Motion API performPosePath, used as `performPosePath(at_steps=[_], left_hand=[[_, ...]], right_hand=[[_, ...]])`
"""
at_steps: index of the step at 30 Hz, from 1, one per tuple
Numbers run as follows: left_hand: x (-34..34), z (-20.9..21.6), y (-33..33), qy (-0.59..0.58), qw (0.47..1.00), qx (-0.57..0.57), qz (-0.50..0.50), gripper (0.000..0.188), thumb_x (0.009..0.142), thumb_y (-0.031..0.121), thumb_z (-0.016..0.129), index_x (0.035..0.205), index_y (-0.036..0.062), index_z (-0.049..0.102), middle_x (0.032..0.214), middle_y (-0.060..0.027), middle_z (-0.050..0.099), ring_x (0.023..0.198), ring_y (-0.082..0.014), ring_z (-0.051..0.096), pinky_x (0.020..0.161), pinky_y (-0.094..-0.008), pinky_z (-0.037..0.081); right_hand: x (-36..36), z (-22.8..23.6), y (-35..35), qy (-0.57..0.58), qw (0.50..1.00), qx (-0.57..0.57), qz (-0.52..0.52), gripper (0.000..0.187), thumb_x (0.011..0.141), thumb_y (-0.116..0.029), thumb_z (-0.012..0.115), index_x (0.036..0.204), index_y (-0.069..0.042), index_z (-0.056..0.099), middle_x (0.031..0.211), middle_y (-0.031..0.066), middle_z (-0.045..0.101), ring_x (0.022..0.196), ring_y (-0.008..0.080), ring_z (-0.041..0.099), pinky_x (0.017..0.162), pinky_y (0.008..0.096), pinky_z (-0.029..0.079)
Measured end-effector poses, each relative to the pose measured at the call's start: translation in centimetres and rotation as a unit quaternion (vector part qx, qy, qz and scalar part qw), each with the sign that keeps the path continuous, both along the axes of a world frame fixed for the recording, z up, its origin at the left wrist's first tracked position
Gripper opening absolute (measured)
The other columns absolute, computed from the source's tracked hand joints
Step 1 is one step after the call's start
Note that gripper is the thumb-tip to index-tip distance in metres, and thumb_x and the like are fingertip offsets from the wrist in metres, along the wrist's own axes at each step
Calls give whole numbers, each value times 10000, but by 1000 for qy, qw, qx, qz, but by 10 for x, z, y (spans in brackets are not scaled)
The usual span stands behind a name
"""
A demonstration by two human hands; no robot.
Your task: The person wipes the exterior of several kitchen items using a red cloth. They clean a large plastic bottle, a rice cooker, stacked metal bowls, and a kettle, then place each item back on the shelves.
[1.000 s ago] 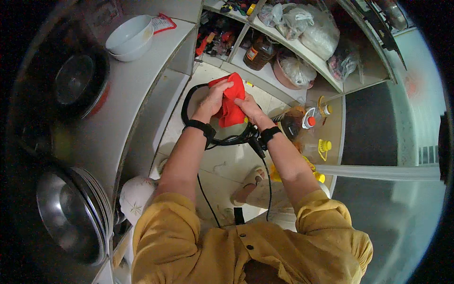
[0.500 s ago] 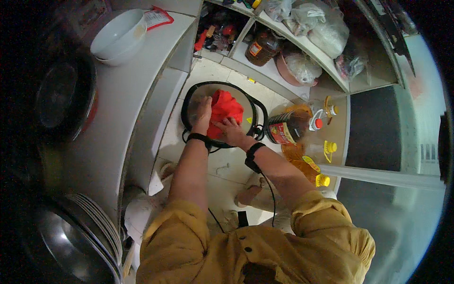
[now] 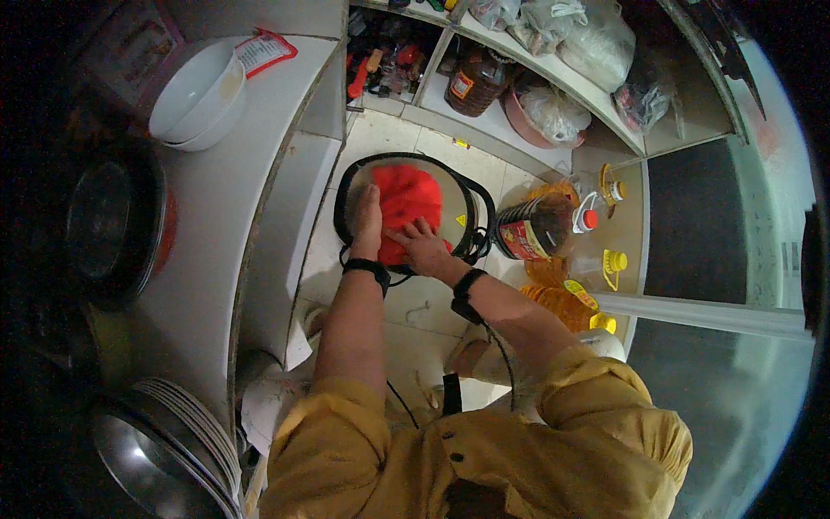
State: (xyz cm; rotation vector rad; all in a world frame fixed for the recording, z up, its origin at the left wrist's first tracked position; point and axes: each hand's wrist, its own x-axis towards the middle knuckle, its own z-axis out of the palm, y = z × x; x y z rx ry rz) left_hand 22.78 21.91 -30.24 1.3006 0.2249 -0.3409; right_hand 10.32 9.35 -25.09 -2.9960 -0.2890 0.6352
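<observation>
A bright red cloth lies over the flat beige top of a low black-rimmed appliance, which carries a small yellow warning triangle. My right hand rests on the near part of the cloth with its fingers spread. Along the cloth's left edge, my left hand stands on its side, fingers stretched out; whether it grips any cloth does not show. A dark band circles each wrist. The appliance sits on the tiled floor, with a black cord looped at its right side.
Big oil bottles with yellow caps and a dark bottle with a red cap stand at the right. Behind are shelves with bags and a jar. A white counter on the left holds white bowls; stacked pans are nearer.
The red cloth looks flatter and smoother than before. My left hand has straightened along its edge, and my right hand stays on it. The whole view has shifted slightly.
</observation>
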Motion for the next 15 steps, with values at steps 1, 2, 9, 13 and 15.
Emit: performPosePath(at_steps=[1, 2, 9, 13, 15], left_hand=[[0, 2, 3, -38, 995, 81, -37, 572, 978, 443, 450, 1343, 7, 512, 1315, -127, 537, 1195, -256, 498, 1033, -376, 360], [0, 3, 7, -75, 981, 163, -73, 594, 1000, 444, 387, 1382, -3, 475, 1403, -153, 479, 1283, -282, 448, 1089, -377, 318], [-4, -24, 22, 32, 998, 49, -12, 614, 985, 459, 467, 1400, 7, 469, 1368, -105, 521, 1205, -243, 504, 1037, -359, 375], [11, -34, 25, -4, 992, 72, -105, 658, 980, 493, 463, 1443, 28, 425, 1422, -89, 473, 1274, -239, 446, 1058, -365, 348], [7, -24, 24, 18, 990, 65, -121, 654, 983, 499, 454, 1441, 33, 424, 1429, -92, 464, 1302, -245, 423, 1069, -381, 343]], right_hand=[[9, 10, 5, -6, 1000, -9, 19, 723, 866, -437, 634, 1505, -322, 314, 1474, 127, 365, 1382, 451, 293, 1064, 639, 318], [22, 17, 6, -1, 999, -15, 38, 722, 873, -436, 625, 1508, -318, 302, 1475, 129, 366, 1377, 452, 301, 1058, 648, 322], [52, -8, -51, -82, 970, 15, -230, 721, 871, -412, 628, 1500, -293, 297, 1462, 171, 372, 1323, 462, 359, 1042, 599, 387], [16, -19, -50, -7, 979, -84, -185, 552, 917, -300, 544, 1445, -197, 418, 1485, 155, 354, 1219, 406, 455, 966, 557, 415], [0, -17, -33, -47, 974, 7, -221, 485, 895, -224, 564, 1370, -155, 496, 1450, 147, 379, 1188, 419, 479, 965, 514, 436]])
